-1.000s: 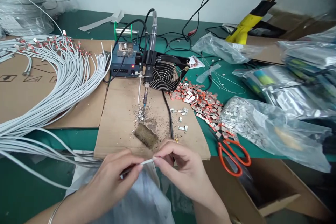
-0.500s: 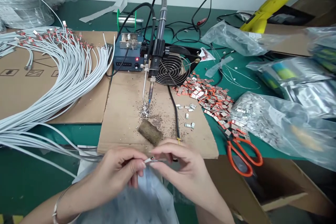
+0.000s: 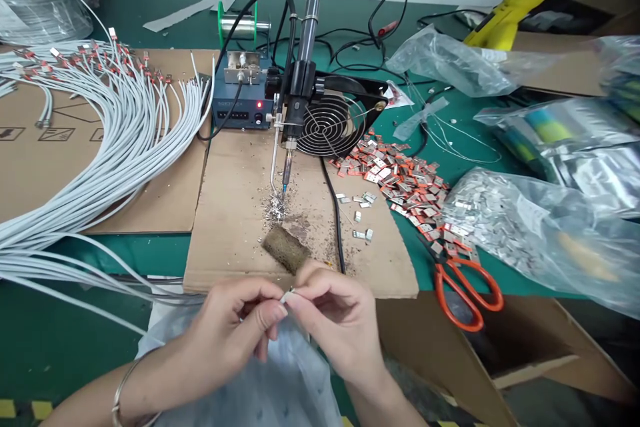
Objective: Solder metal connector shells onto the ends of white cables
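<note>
My left hand (image 3: 245, 320) pinches the end of a white cable (image 3: 284, 297), of which only a short bit shows between the fingertips. Thumb and forefinger of my right hand (image 3: 333, 310) close on the same end, touching my left fingertips. What exactly the right fingers grip is too small to tell. Just beyond the hands lies a brown sponge (image 3: 286, 249) on a cardboard sheet (image 3: 235, 213). Above it a soldering iron (image 3: 295, 113) hangs tip down in a stand, over a heap of solder bits (image 3: 276, 205).
White cables (image 3: 125, 140) fan across the left. Behind stand a blue soldering station (image 3: 240, 103), solder spool (image 3: 243, 25) and fan (image 3: 330, 123). Rightward lie orange-edged connectors (image 3: 400, 180), red-handled scissors (image 3: 465, 287), a bag of metal parts (image 3: 500, 213) and a yellow tool (image 3: 510, 10).
My right fingers have closed in on the cable end and now meet my left fingertips; less of the cable shows. The view has shifted slightly.
</note>
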Demonstrator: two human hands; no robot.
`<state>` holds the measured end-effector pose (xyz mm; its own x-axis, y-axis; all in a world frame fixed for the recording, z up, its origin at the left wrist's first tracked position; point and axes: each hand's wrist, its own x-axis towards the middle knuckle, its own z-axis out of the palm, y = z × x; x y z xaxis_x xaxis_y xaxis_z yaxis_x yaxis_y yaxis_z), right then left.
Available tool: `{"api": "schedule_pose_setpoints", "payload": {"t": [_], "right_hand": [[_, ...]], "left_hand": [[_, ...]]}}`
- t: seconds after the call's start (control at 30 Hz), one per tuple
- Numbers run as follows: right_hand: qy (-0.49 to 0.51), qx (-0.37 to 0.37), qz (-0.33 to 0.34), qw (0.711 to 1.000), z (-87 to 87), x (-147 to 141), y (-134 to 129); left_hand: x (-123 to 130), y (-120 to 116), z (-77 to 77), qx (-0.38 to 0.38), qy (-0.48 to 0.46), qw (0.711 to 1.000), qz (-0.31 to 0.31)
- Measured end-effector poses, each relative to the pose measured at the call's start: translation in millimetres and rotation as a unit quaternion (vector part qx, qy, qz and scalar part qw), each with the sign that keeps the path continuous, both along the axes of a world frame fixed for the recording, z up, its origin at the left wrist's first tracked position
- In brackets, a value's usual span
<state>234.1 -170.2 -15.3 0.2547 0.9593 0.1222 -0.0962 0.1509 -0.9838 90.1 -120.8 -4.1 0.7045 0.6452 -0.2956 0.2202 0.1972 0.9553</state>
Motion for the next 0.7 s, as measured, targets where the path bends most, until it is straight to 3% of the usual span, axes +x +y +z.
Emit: {"api": "schedule_pose_setpoints", "payload": {"t": [0.1,0.2,0.27,0.33,0.43,0.5,0.6,0.7], "right_hand": [[0.050,0.010,-0.027,0.998,-4.5,-7.6,-3.2],[0.009,-0.008,0.028,1.000,-1.0,0.8,-6.2],[-0.055,-0.024,0.068,0.996,4.7,9.9,-6.3],[-0.129,-0.035,0.078,0.988,10.9,16.8,-5.0],[-0.208,-0.050,0.072,0.974,17.5,20.8,-2.7],[-0.224,-0.055,0.078,0.970,18.7,21.1,-2.1],[-0.197,-0.048,0.079,0.976,15.5,19.9,-2.4],[-0.111,-0.023,0.032,0.993,7.4,13.2,-2.6]], "left_hand": [[3.4,-2.3,-1.5,-0.137,-0.043,0.989,0.018],[-0.5,-2.2,-2.4,-0.161,-0.054,0.985,0.010],[-5.0,-1.6,-2.4,-0.109,-0.030,0.994,-0.003],[-8.7,-1.3,-2.5,0.014,0.006,1.000,-0.014],[-10.7,-1.2,-3.4,0.226,0.035,0.973,-0.017],[-10.3,-1.0,-4.0,0.307,0.041,0.951,-0.020],[-9.0,-0.6,-4.1,0.337,0.051,0.940,-0.024],[-5.9,-1.3,-3.1,0.255,0.052,0.965,-0.016]]}}
